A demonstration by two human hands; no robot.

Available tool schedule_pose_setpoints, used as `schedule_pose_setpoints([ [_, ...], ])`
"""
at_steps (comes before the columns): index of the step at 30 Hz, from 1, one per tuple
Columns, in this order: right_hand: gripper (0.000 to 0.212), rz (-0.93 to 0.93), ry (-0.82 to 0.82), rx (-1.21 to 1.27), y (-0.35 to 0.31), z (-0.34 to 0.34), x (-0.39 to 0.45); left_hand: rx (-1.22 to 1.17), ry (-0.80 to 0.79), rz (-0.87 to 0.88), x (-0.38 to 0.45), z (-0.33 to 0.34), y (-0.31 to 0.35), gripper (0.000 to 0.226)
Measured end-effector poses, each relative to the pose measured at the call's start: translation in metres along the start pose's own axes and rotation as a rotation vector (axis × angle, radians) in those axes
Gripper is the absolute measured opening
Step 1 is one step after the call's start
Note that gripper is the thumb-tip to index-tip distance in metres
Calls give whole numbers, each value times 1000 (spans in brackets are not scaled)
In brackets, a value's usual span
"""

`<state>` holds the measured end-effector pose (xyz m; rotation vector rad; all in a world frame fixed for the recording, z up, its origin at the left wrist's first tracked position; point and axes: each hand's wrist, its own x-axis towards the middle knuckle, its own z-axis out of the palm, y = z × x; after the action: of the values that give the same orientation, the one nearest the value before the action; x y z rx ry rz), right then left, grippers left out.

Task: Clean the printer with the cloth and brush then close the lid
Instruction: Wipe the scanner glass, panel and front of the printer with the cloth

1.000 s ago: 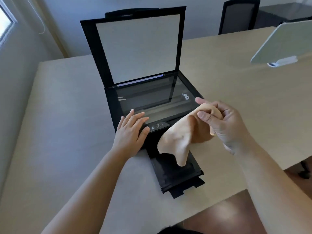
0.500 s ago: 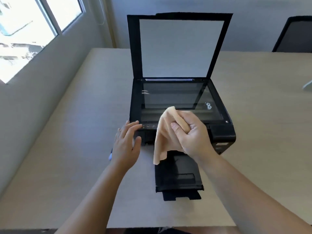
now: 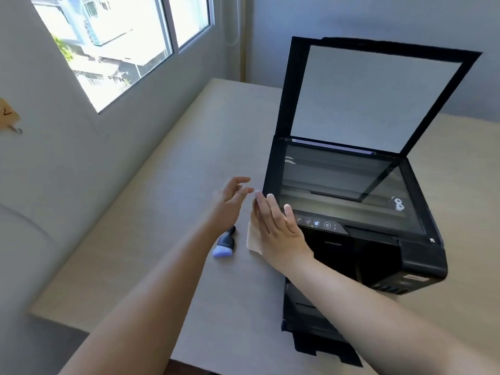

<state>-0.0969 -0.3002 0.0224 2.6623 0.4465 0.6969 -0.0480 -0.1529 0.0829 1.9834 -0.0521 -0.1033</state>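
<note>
The black printer (image 3: 365,255) stands on the table with its scanner lid (image 3: 373,96) raised upright and the glass (image 3: 338,185) bare. A beige cloth (image 3: 253,239) lies on the table just left of the printer's front corner. My right hand (image 3: 278,228) rests flat on it, fingers stretched out, hiding most of it. My left hand (image 3: 230,201) hovers open just left of the right hand, holding nothing. A small dark brush (image 3: 224,243) with pale bristles lies on the table below my left wrist.
The light wooden table (image 3: 162,239) runs along a grey wall with a window (image 3: 116,44) on the left. The printer's paper tray (image 3: 305,320) sticks out toward the near table edge, under my right forearm.
My right hand carried the cloth from in front of the printer to the table at its left and flattened on it. My left hand lifted off the printer's front. My view swung left.
</note>
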Motion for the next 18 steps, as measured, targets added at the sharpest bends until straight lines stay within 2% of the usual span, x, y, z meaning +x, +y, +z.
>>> schedule_pose_setpoints([
  [3,61,-161,-166,-264,-8,13,7,20,-61,10,19,3,-9,32],
  [6,55,-530,-406,-507,-24,29,4,50,-90,55,36,5,-11,28],
  [10,50,-736,-418,-553,-25,41,-2,152,-151,126,49,8,-6,29],
  [12,48,-723,-392,-540,-19,38,-4,185,-179,164,52,10,-11,30],
  [14,47,-580,-320,-440,-8,26,-2,245,-215,198,53,11,-18,31],
  [16,48,-383,-108,-354,3,15,-3,239,-244,200,55,10,-24,33],
  [18,56,-295,37,-380,9,10,-3,152,-264,161,57,9,-25,37],
])
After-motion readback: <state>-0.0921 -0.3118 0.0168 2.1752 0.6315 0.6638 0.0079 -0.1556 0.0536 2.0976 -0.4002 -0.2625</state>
